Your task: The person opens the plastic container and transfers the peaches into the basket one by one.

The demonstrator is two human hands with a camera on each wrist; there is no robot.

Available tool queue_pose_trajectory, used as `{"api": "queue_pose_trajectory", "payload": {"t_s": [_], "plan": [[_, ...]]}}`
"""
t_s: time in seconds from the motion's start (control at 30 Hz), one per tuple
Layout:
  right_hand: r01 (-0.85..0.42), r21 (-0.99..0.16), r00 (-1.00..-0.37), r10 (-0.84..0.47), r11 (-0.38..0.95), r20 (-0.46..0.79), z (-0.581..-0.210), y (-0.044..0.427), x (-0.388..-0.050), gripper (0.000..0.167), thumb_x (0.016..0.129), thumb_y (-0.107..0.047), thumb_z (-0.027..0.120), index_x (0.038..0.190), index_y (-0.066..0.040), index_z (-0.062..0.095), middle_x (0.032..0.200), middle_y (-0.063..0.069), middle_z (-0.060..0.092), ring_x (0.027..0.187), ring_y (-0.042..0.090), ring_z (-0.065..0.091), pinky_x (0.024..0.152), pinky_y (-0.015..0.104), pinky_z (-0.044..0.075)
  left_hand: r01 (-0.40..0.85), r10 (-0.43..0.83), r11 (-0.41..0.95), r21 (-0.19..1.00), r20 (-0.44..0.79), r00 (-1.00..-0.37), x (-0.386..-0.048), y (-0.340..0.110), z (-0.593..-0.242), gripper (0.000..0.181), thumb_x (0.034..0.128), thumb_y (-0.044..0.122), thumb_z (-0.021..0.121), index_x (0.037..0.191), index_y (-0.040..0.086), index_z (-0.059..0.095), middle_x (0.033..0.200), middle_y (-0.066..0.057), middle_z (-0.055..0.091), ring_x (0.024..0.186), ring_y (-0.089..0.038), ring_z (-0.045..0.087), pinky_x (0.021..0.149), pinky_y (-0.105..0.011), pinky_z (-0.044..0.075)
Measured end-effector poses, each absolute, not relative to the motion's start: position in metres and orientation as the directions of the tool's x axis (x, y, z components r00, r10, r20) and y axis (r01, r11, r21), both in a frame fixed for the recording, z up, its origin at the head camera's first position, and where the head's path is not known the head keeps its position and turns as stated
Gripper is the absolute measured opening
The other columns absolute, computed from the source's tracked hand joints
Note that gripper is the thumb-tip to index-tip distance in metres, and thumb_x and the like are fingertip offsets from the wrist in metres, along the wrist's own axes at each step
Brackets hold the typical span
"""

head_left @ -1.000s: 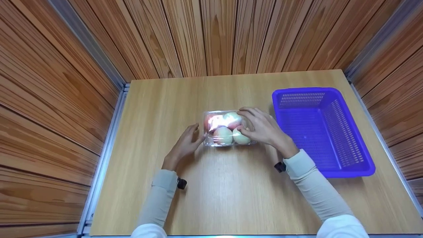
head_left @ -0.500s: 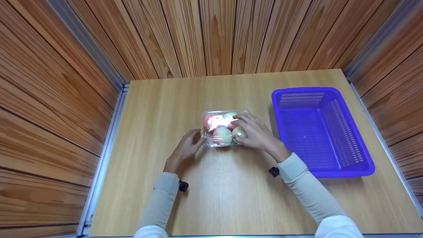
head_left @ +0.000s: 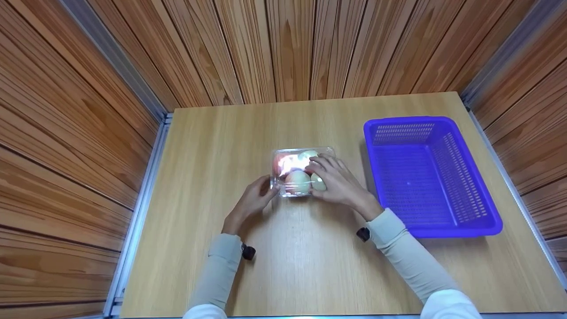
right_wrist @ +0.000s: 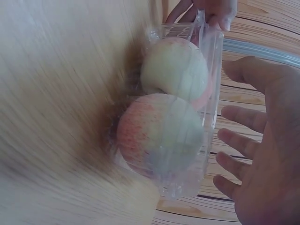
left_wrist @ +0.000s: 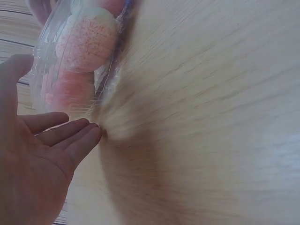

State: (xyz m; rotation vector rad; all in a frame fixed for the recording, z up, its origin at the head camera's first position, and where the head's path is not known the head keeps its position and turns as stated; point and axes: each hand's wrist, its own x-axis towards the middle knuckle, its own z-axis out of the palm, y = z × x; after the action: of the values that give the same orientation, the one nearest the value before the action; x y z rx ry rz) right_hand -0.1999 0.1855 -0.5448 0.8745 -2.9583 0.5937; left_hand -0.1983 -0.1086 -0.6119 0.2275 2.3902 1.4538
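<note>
Clear colourless clamshell (right_wrist: 216, 70) with a white glare patch; fruit inside: left-far one (head_left: 281, 164) pinkish red, left-near one (head_left: 297, 182) pale cream-green with fine red speckling, right-near one (right_wrist: 154, 133) pale green with red streaks, right-far one (head_left: 306, 155) pale green on top. Basket (head_left: 480, 195) at right is solid violet-blue, walls patterned with rows of slots; tabletop (head_left: 221, 141) is light tan with fine straight grain. Sleeves (head_left: 219, 257) grey-beige, going white at the near end, wrist cameras (head_left: 248, 252) black, far wall (head_left: 292, 53) orange-brown planks with dark grain stripes, left frame rail (head_left: 141, 208) silver-grey.
</note>
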Motion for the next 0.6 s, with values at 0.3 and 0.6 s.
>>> {"api": "queue_pose_trajectory", "payload": {"t_s": [0.3,0.6], "plan": [[-0.509,-0.360,-0.848,-0.526,0.782,0.055,-0.552,0.185,-0.198,0.072,0.090,-0.039,0.082,0.152,-0.013,0.056,0.169,0.017,0.040,0.160,0.042,0.028,0.131,0.063,0.020,-0.055,0.322,0.437,0.898,-0.212,-0.923,-0.196,-0.105,-0.616,0.076,0.1028,0.052,0.067,0.164,0.017,0.038,0.170,-0.005,0.042,0.158,-0.026,0.040,0.127,-0.044,0.037],[-0.533,-0.346,-0.837,-0.541,0.772,0.082,-0.557,0.185,-0.199,0.073,0.089,-0.032,0.087,0.153,-0.014,0.055,0.169,0.017,0.040,0.160,0.041,0.029,0.130,0.063,0.022,-0.054,0.332,0.400,0.915,-0.200,-0.922,-0.193,-0.104,-0.620,0.074,0.1033,0.038,0.069,0.166,0.017,0.036,0.172,-0.008,0.038,0.159,-0.029,0.038,0.128,-0.045,0.036]]}}
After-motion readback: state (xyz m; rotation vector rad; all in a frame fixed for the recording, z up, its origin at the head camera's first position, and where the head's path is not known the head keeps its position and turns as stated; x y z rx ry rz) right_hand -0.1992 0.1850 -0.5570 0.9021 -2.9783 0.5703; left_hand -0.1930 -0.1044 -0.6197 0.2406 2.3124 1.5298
